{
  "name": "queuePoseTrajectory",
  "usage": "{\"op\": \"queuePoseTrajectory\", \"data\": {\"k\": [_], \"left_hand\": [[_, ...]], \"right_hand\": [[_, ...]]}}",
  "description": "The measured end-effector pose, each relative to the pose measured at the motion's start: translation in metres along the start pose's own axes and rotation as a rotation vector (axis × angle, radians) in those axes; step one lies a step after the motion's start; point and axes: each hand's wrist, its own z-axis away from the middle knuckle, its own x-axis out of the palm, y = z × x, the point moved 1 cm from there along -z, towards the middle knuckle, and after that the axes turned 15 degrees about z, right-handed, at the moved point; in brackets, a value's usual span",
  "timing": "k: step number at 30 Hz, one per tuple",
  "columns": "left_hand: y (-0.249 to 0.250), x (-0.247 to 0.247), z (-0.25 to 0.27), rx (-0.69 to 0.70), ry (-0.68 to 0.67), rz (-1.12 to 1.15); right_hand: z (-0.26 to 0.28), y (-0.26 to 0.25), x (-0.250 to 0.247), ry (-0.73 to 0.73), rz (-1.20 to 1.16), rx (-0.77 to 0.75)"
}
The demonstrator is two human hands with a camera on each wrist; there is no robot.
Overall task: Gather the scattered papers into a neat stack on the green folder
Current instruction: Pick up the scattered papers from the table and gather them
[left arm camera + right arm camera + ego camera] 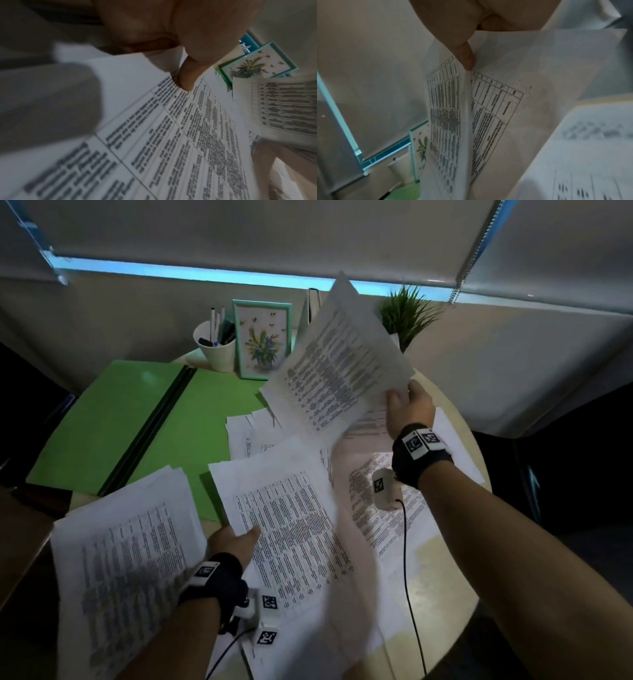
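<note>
Papers (284, 529) lie scattered over the table's (442, 573) near and right part, some overlapping the green folder's (205, 419) right edge. The left hand (233, 542) pinches a sheaf at the near edge, thumb on top — its print is blurred. The right hand (409, 409) holds a lifted sheet (339, 364) by one corner. At the far edge a cup (217, 349) holds pens, beside a framed picture (262, 338); the plant (407, 313) is partly hidden.
</note>
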Motion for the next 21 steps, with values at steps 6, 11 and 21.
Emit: {"op": "queuePoseTrajectory", "data": {"k": [6, 11, 21], "left_hand": [[0.007, 0.004, 0.005, 0.078, 0.022, -0.121], [0.007, 0.003, 0.008, 0.087, 0.035, -0.144], [0.01, 0.0, 0.019, 0.098, 0.024, -0.152]], "right_hand": [[0.008, -0.021, -0.064, 0.106, 0.091, -0.224], [0.021, -0.041, -0.13, 0.073, 0.195, -0.387], [0.058, -0.086, -0.195, -0.202, 0.396, -0.523]]}}
